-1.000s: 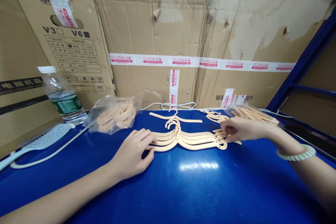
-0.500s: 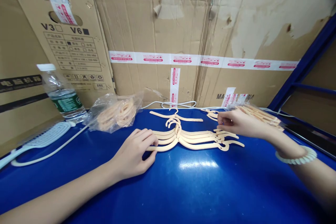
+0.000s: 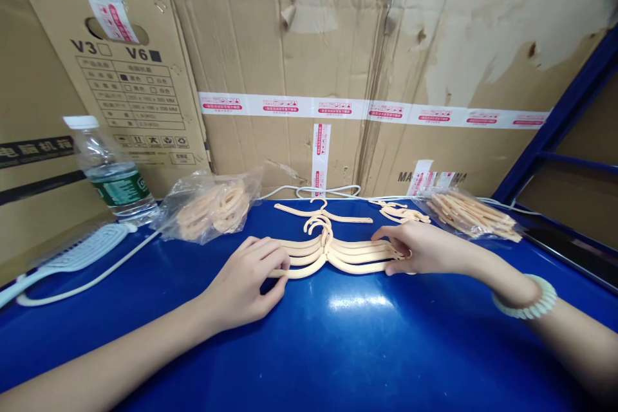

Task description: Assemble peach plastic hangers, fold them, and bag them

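Observation:
Several cream-coloured clothes hangers (image 3: 355, 268) lie overlapped on the blue tabletop, their hooks toward the back. My left hand (image 3: 255, 277) is closed around their left ends, hiding them. At the right ends, my right hand (image 3: 425, 248) grips with thumb in front and fingers behind, covering most of the small end pieces. Just behind this group lies a single cream hanger (image 3: 345, 217), its hook pointing away. A few loose cream hook-shaped pieces (image 3: 403, 212) rest behind my right hand.
A clear bag of cream rings (image 3: 207, 209) sits at back left, beside a water bottle (image 3: 118, 187) and a pale blue hairbrush (image 3: 87, 246). A clear bag of cream sticks (image 3: 473, 215) lies at back right. White cable (image 3: 333, 190) runs along the cardboard wall (image 3: 270, 45).
My right hand has come down and left from above the loose pieces onto the hangers' right ends. The left hand has kept its hold.

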The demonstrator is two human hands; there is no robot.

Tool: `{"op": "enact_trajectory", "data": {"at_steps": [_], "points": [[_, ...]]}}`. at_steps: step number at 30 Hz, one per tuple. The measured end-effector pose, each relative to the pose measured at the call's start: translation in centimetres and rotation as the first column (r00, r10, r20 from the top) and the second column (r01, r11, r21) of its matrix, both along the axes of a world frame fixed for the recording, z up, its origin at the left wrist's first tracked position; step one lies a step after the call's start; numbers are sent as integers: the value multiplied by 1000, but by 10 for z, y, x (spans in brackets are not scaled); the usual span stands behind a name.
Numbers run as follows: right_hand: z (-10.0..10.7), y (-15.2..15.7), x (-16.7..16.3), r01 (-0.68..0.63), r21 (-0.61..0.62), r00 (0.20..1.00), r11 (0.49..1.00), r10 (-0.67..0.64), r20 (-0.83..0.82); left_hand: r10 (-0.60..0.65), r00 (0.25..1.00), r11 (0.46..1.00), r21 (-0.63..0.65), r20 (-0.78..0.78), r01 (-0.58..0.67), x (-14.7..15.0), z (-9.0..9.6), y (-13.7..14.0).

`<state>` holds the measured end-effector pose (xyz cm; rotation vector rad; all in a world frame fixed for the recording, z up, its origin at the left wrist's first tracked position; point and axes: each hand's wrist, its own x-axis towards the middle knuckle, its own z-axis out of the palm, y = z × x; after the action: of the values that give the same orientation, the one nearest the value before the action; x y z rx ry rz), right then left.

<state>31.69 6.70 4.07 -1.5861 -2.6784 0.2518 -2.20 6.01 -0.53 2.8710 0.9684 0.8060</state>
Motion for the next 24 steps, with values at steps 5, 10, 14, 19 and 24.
{"op": "enact_trajectory", "data": {"at_steps": [5,10,14,19,24], "points": [[0,0,0,17,47,1000,999,-19,22,19,1000,1000,18,1,-19,0,-1,2],[2,0,0,25,59,999,998,-27,38,52,999,997,52,2,-52,0,-2,3],[2,0,2,24,41,998,999,-27,62,70,998,995,71,8,-70,0,-2,4],[4,-1,4,34,24,996,999,-36,83,98,995,992,77,8,-98,1,-2,4],[7,-2,4,39,8,995,999,-40,96,140,990,988,72,-2,-139,-1,-2,5]]}}
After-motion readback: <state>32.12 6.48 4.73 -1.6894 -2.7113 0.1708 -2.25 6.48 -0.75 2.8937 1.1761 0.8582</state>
